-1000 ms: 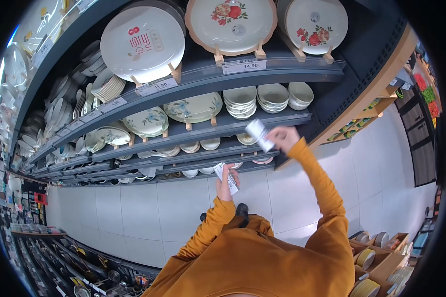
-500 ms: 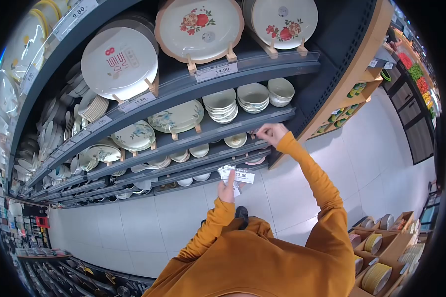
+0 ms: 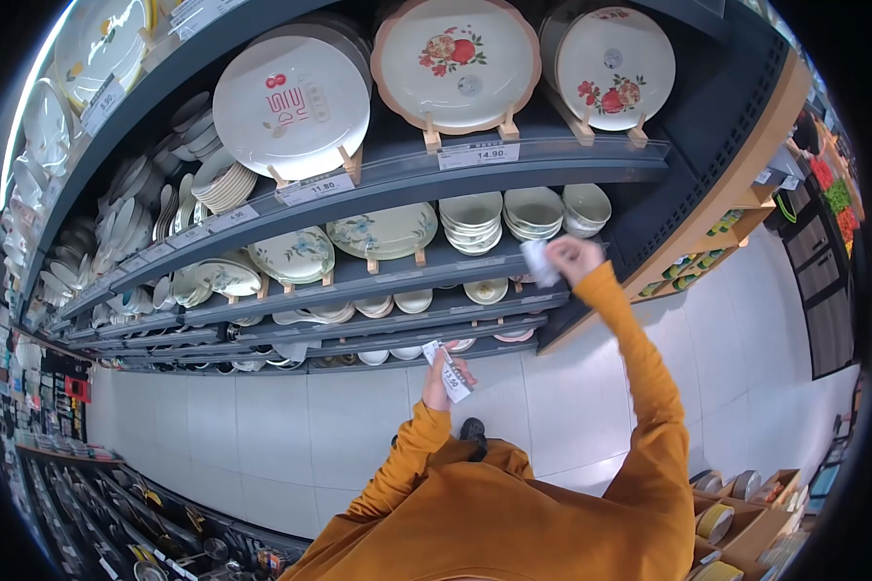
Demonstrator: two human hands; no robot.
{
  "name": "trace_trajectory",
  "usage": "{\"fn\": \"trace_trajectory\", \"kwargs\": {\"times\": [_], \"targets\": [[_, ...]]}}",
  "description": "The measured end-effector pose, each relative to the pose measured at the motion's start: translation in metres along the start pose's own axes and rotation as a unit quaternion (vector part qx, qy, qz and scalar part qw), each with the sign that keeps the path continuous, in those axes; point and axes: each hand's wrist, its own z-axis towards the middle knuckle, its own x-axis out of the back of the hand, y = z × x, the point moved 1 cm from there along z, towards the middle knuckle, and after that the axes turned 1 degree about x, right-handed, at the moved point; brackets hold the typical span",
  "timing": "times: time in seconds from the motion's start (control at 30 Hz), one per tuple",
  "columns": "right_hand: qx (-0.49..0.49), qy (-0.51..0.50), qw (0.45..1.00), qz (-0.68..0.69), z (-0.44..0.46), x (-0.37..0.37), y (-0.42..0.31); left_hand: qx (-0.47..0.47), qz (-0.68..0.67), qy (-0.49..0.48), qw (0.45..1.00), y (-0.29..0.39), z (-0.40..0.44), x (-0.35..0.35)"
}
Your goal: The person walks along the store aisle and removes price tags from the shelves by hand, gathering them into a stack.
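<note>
White printed price labels (image 3: 454,382) are in my left hand (image 3: 436,387), the top one reading 13.50. That hand is low in front of my body, closed on them. My right hand (image 3: 577,259) is up at the right end of the bowl shelf, pinching a white label (image 3: 540,263) blurred by motion. Just above it stand a stack of bowls (image 3: 533,211) and another bowl stack (image 3: 587,205). Whether the label touches the shelf edge I cannot tell.
Large plates with a pomegranate print (image 3: 455,63) stand on wooden holders above a 14.90 label (image 3: 479,155). A wooden end panel (image 3: 736,160) bounds the shelving at right. Tiled floor (image 3: 271,416) lies below, and racks of pans (image 3: 116,513) are at lower left.
My right hand has moved up and right, and a white label now shows in its fingers. The labels in my left hand have tilted. The whole view has shifted.
</note>
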Motion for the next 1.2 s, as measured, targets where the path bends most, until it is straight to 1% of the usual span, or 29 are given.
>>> {"fn": "trace_trajectory", "kwargs": {"times": [0.03, 0.07, 0.1, 0.13, 0.17, 0.2, 0.23, 0.33, 0.37, 0.47, 0.5, 0.53, 0.57, 0.6, 0.67, 0.73, 0.77, 0.8, 0.87, 0.9, 0.93, 1.0, 1.03, 1.07, 1.1, 1.13, 1.17, 1.2], "targets": [[-0.04, -0.056, 0.984, 0.163, -0.017, -0.024, -0.014, 0.01, -0.01, 0.006, 1.0, 0.001, 0.0, 0.001], [0.013, -0.099, 0.981, 0.168, -0.036, -0.046, -0.03, 0.019, -0.02, 0.012, 1.0, 0.003, 0.0, 0.0], [-0.029, -0.176, 0.962, 0.205, -0.057, -0.065, -0.047, 0.03, -0.029, 0.019, 0.999, 0.004, -0.001, -0.001], [-0.101, -0.208, 0.939, 0.256, -0.075, -0.081, -0.07, 0.018, -0.013, 0.042, 0.999, 0.003, 0.001, -0.005], [-0.167, -0.233, 0.923, 0.256, -0.086, -0.093, -0.081, 0.007, 0.003, 0.066, 0.998, 0.0, 0.004, -0.011], [-0.184, -0.237, 0.918, 0.259, -0.093, -0.105, -0.085, -0.005, 0.019, 0.09, 0.996, 0.0, 0.003, -0.016], [-0.172, -0.231, 0.923, 0.255, -0.098, -0.112, -0.085, 0.028, 0.044, 0.011, 0.999, 0.009, -0.004, -0.015], [-0.136, -0.223, 0.936, 0.237, -0.092, -0.114, -0.088, 0.004, -0.058, -0.006, 0.998, 0.032, -0.02, -0.039], [-0.125, -0.222, 0.939, 0.229, -0.087, -0.112, -0.09, -0.028, -0.046, 0.002, 0.999, 0.038, -0.022, -0.043], [-0.001, -0.276, 0.956, 0.1, -0.069, -0.094, -0.11, -0.007, 0.046, 0.018, 0.999, 0.034, -0.02, -0.037], [0.078, -0.216, 0.972, 0.046, -0.054, -0.081, -0.127, -0.016, 0.02, -0.004, 1.0, 0.035, -0.021, -0.037], [0.156, -0.152, 0.976, -0.007, -0.036, -0.065, -0.15, -0.017, -0.006, -0.012, 1.0, 0.038, -0.021, -0.038], [0.159, -0.081, 0.983, -0.036, -0.017, -0.045, -0.172, -0.016, -0.033, -0.02, 0.999, 0.04, -0.023, -0.041], [0.25, 0.029, 0.968, 0.013, 0.007, -0.036, -0.176, -0.012, -0.06, -0.027, 0.998, 0.04, -0.025, -0.042], [0.258, 0.118, 0.955, -0.085, 0.038, -0.006, -0.212, -0.025, -0.067, -0.03, 0.997, 0.038, -0.025, -0.045], [0.243, 0.154, 0.924, -0.25, 0.065, 0.004, -0.21, -0.035, -0.07, -0.029, 0.996, 0.035, -0.025, -0.044], [0.236, 0.126, 0.916, -0.299, 0.079, 0.007, -0.199, -0.038, -0.069, -0.025, 0.997, 0.032, -0.023, -0.04], [0.203, 0.082, 0.93, -0.295, 0.087, 0.011, -0.199, -0.042, -0.069, -0.019, 0.997, 0.03, -0.022, -0.034], [0.251, 0.078, 0.93, -0.256, 0.09, 0.018, -0.202, -0.046, -0.026, 0.018, 0.998, 0.028, -0.021, -0.022], [0.245, 0.067, 0.941, -0.225, 0.09, 0.02, -0.206, -0.047, -0.006, 0.038, 0.998, 0.029, -0.022, -0.021], [0.275, 0.095, 0.938, -0.187, 0.089, 0.02, -0.202, -0.053, -0.013, 0.047, 0.997, 0.03, -0.024, -0.02], [0.292, 0.117, 0.944, -0.101, 0.07, 0.018, -0.205, -0.065, -0.023, 0.063, 0.996, 0.036, -0.026, -0.021], [0.232, 0.08, 0.969, -0.01, 0.053, 0.009, -0.198, -0.081, -0.019, 0.071, 0.994, 0.038, -0.028, -0.023], [0.168, 0.041, 0.982, 0.081, 0.032, -0.006, -0.185, -0.097, -0.016, 0.079, 0.992, 0.04, -0.029, -0.026], [0.137, -0.021, 0.983, 0.122, 0.01, -0.032, -0.163, -0.112, -0.013, 0.086, 0.99, 0.041, -0.03, -0.028], [0.04, -0.108, 0.986, 0.124, -0.017, -0.054, -0.149, -0.118, 0.005, 0.085, 0.989, 0.041, -0.029, -0.03], [0.017, -0.186, 0.967, 0.172, -0.042, -0.082, -0.13, -0.123, 0.023, 0.084, 0.989, 0.039, -0.03, -0.03], [-0.075, -0.242, 0.944, 0.211, -0.068, -0.109, -0.112, -0.127, 0.043, 0.083, 0.987, 0.038, -0.032, -0.03]]}}
